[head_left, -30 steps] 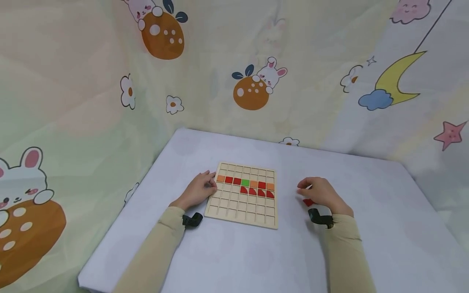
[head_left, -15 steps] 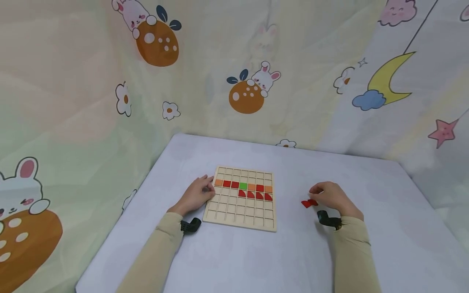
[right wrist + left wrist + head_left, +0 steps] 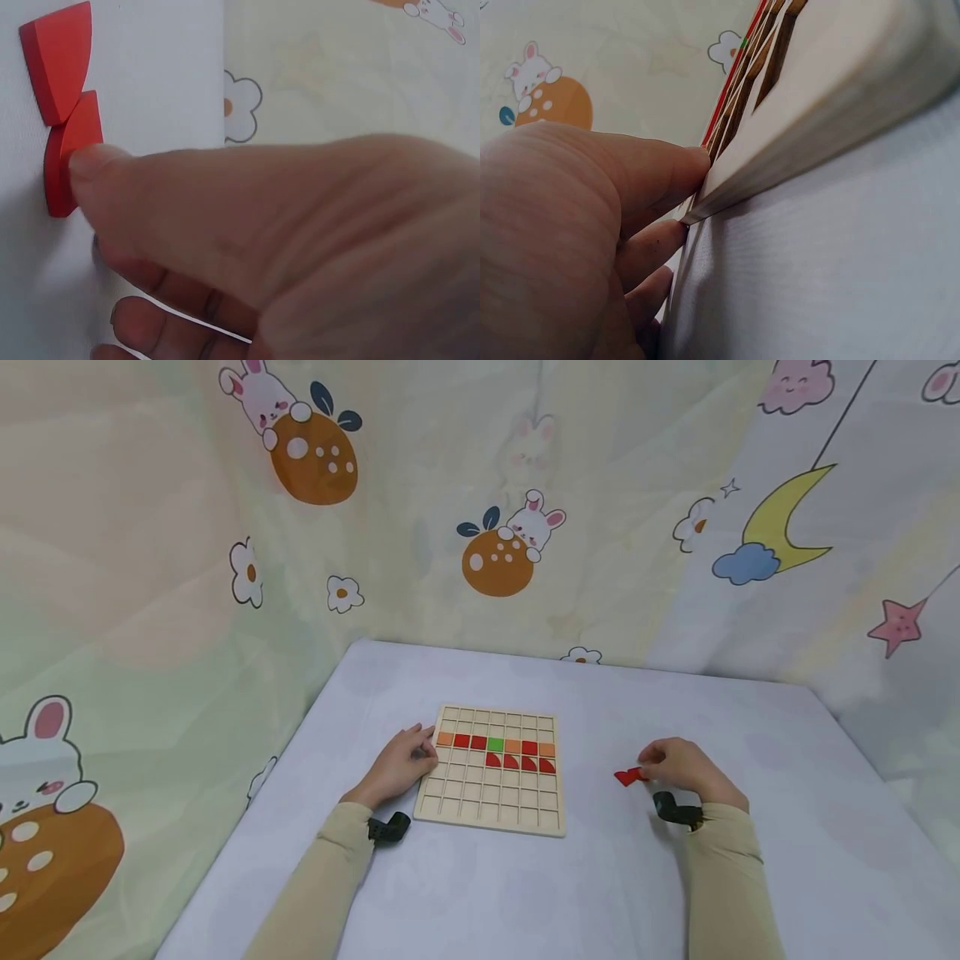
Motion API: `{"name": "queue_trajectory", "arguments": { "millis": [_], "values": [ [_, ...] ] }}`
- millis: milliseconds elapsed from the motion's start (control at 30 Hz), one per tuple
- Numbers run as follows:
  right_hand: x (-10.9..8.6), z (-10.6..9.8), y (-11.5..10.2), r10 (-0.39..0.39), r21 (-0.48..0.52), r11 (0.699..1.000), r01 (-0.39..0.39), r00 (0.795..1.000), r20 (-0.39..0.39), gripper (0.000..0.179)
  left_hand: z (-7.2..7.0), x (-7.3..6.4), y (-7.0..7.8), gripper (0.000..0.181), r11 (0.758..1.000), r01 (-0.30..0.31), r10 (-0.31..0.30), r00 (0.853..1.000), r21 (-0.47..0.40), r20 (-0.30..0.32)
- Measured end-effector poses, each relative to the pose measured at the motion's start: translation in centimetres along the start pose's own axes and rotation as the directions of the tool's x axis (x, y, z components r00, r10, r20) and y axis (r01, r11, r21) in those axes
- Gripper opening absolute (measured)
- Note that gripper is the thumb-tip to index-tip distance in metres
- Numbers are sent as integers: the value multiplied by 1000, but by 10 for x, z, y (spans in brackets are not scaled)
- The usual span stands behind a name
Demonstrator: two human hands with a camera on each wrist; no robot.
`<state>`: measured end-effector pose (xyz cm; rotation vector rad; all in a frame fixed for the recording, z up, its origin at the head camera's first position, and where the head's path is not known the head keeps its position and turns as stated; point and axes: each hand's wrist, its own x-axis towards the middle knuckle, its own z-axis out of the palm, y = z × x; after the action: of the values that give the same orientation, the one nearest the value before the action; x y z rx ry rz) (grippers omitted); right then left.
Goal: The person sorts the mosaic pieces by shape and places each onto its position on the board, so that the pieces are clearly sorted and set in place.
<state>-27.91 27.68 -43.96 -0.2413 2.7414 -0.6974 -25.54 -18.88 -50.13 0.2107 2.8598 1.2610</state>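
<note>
On the table lies a wooden grid board with square cells, turned slightly. My left hand grips its left edge; in the left wrist view the thumb lies on the rim and the fingers curl at the side below. To the right of the board are two small red wooden pieces with curved sides, their ends meeting. My right hand pinches the nearer red piece, its thumb overlapping it in the right wrist view. The other red piece lies just beyond.
One board row holds orange, red and green square tiles. Under it, at the right, several cells hold red pieces with pale curved parts. A white cloth covers the table; a printed curtain stands behind and at the sides.
My right hand has moved right and down onto the red pieces, uncovering the left one. My left hand has stayed at the board's edge. The head view has shifted slightly.
</note>
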Motion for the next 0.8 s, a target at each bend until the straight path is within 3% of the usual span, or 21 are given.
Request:
{"name": "queue_trajectory", "arguments": {
  "millis": [400, 800],
  "values": [
    [-7, -4, 12, 27, 26, 999, -28, 999, 24, 25, 0, 0, -2, 9, 1000, -6, 6, 1000, -11, 2],
    [0, 6, 2, -47, 25, 999, 47, 999, 11, 25, -1, -1, 0, 8, 1000, 2, -2, 1000, -12, 7]
  ]
}}
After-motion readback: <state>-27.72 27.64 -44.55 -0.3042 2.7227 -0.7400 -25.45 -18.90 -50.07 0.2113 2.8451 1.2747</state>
